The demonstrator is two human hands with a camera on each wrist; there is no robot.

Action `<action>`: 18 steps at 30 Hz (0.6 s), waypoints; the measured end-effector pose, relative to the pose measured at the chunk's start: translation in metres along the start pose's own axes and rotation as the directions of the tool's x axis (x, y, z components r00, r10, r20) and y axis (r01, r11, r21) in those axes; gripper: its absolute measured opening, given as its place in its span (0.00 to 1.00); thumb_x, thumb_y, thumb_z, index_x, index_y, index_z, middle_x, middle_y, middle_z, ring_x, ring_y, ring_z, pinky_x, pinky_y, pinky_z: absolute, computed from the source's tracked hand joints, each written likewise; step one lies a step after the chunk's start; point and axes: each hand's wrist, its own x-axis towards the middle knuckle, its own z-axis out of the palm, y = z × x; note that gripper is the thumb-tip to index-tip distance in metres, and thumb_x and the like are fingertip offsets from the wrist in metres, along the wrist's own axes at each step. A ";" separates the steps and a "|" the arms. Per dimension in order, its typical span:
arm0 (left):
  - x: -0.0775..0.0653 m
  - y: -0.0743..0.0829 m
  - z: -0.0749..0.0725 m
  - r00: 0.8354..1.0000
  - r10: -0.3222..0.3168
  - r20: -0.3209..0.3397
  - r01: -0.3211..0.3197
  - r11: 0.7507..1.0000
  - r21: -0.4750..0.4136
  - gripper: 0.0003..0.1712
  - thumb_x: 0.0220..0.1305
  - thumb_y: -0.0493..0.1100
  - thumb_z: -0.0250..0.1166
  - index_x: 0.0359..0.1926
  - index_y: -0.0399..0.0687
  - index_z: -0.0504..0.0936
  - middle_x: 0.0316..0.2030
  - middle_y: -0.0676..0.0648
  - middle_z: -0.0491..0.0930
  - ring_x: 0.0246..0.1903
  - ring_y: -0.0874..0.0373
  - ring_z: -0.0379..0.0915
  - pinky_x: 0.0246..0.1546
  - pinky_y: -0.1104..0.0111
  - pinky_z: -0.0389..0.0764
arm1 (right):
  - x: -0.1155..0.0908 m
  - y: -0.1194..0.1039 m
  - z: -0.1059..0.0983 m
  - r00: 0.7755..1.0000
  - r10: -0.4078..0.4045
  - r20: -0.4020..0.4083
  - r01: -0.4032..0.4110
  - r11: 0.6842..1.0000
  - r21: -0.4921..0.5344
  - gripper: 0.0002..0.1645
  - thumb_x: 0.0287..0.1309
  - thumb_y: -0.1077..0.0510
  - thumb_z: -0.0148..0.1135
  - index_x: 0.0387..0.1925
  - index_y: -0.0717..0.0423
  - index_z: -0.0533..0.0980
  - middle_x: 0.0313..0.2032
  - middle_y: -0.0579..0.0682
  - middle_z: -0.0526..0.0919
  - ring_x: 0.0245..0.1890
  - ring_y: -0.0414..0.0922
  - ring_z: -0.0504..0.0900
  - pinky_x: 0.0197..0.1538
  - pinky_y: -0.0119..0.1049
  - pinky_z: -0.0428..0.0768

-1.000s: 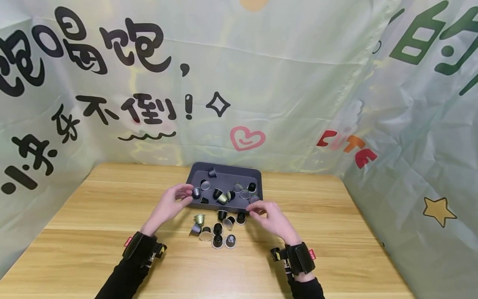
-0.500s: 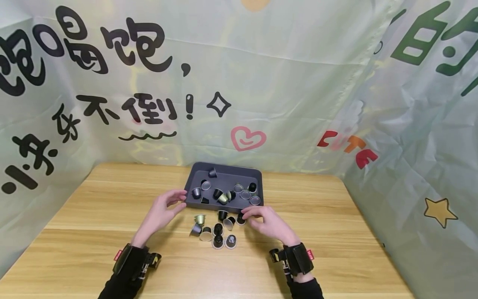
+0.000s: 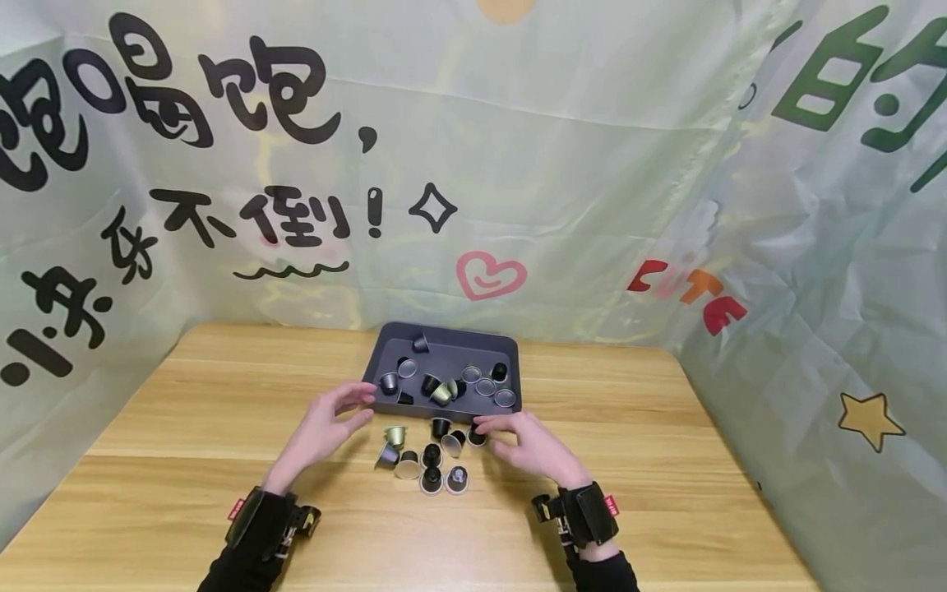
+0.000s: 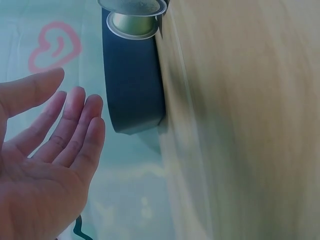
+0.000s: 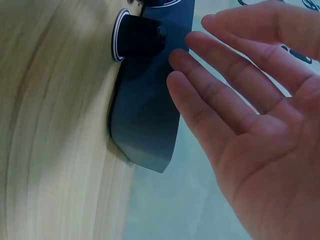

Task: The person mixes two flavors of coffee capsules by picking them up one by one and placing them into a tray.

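Left hand [image 3: 323,429] relaxed, thumb apart from fingers, near the left corner of the dark grey tray [image 3: 451,350] — right hand [image 3: 536,448] just as loose, beside a black coffee capsule [image 5: 141,37]; other capsules [image 3: 457,478] lie inside and in front, on the wooden table [image 3: 666,469]

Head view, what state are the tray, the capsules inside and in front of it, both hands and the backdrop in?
Tray: uncovered, partly filled
Inside capsules: scattered, some tipped
Front capsules: clustered, some standing rim-down
Left hand: holding nothing
Right hand: holding nothing
Backdrop: hanging, creased
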 end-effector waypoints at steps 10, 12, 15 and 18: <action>0.000 0.001 0.002 1.000 0.003 0.019 -0.002 1.000 -0.005 0.24 0.64 0.30 0.65 0.61 0.33 0.75 0.52 0.34 0.83 0.56 0.39 0.79 0.65 0.43 0.74 | 0.001 -0.003 0.001 0.999 0.038 0.017 -0.037 0.999 -0.012 0.22 0.63 0.66 0.56 0.58 0.64 0.79 0.65 0.55 0.79 0.68 0.60 0.74 0.71 0.61 0.68; 0.000 0.001 0.003 1.000 -0.001 0.024 0.001 1.000 -0.006 0.24 0.63 0.30 0.65 0.61 0.33 0.75 0.52 0.34 0.83 0.56 0.39 0.79 0.65 0.43 0.74 | 0.001 -0.003 0.001 0.999 0.038 0.015 -0.038 0.999 -0.020 0.22 0.63 0.66 0.56 0.58 0.64 0.79 0.65 0.55 0.79 0.68 0.60 0.74 0.71 0.62 0.68; -0.001 0.001 0.003 0.999 -0.014 0.031 0.014 1.000 -0.003 0.24 0.64 0.31 0.64 0.61 0.34 0.75 0.53 0.34 0.83 0.56 0.38 0.79 0.66 0.43 0.74 | 0.002 -0.003 0.002 0.999 0.029 0.018 -0.028 0.999 -0.029 0.22 0.63 0.67 0.56 0.58 0.64 0.79 0.65 0.56 0.79 0.68 0.60 0.73 0.70 0.59 0.72; -0.002 0.002 0.003 0.999 -0.016 0.037 0.016 1.000 0.001 0.24 0.64 0.31 0.64 0.61 0.34 0.75 0.54 0.33 0.82 0.57 0.37 0.78 0.66 0.43 0.74 | 0.003 -0.002 0.003 1.000 0.018 0.017 -0.017 0.998 -0.064 0.22 0.62 0.67 0.56 0.57 0.64 0.79 0.64 0.57 0.79 0.64 0.57 0.78 0.63 0.50 0.80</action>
